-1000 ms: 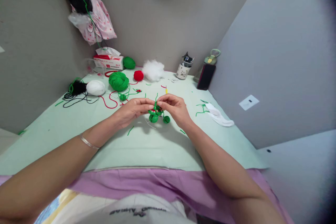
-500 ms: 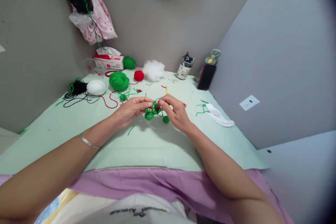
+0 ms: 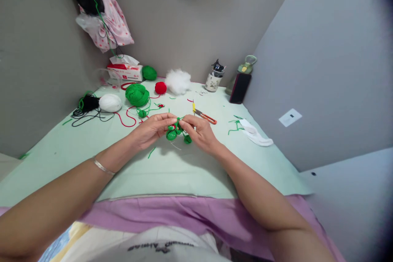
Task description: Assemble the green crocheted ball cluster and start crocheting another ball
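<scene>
Between my two hands is a small green crocheted piece (image 3: 171, 134) with round green balls and a bit of red and white. My left hand (image 3: 155, 129) pinches its upper left side. The fingers of my right hand (image 3: 198, 131) are closed together at its top right, close against my left fingertips. One green ball (image 3: 187, 139) dangles below my right fingers, and a thin pale thread hangs under the piece. Just beyond my right hand lie orange-handled thread snips (image 3: 208, 118) and a slim yellow tool (image 3: 193, 107).
Green yarn (image 3: 137, 95), a red yarn ball (image 3: 160, 87), white yarn (image 3: 110, 102), black yarn (image 3: 90, 102) and white stuffing (image 3: 178, 81) lie toward the back. A tissue box (image 3: 125, 72), a jar (image 3: 214, 80), and a phone (image 3: 240, 88) against a bottle (image 3: 247, 65) stand by the walls.
My right hand has moved slightly left and closer to my left hand, drawing in the green piece. The snips, mostly covered before, now show. The whole view has shifted a little.
</scene>
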The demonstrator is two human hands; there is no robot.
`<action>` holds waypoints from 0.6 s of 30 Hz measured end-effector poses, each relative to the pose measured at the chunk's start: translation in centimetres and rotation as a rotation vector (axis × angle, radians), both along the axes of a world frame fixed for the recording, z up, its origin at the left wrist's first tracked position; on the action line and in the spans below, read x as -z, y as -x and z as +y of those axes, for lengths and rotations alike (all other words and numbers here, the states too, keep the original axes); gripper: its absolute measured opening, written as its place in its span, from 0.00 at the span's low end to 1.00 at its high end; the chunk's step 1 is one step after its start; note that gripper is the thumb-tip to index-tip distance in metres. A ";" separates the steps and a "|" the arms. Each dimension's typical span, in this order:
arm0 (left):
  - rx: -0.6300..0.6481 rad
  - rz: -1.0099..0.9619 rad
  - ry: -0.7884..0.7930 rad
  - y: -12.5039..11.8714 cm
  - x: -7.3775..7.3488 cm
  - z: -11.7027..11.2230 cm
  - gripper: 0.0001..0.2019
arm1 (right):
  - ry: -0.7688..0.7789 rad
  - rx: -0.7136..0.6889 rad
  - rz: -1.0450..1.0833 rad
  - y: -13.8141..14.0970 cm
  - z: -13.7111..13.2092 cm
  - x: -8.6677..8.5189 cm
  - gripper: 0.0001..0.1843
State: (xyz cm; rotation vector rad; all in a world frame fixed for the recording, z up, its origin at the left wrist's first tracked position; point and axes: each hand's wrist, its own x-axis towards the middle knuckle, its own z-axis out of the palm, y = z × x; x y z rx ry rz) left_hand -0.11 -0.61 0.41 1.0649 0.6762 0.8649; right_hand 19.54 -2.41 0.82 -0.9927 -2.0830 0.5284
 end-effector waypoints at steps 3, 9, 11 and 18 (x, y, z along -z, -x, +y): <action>0.009 -0.001 -0.005 0.0 -0.3 -0.2 0.10 | 0.012 -0.012 -0.038 -0.1 0.1 0.0 0.19; 0.044 0.048 -0.106 0.1 -0.7 -0.7 0.09 | -0.018 0.059 0.176 -0.5 0.3 -0.8 0.18; 0.075 0.071 -0.126 0.0 -0.6 -0.7 0.09 | 0.044 0.045 0.255 -0.6 0.4 -1.0 0.17; 0.050 0.167 -0.183 0.0 -0.4 -0.5 0.11 | 0.285 -0.076 0.298 -0.5 0.9 -0.2 0.12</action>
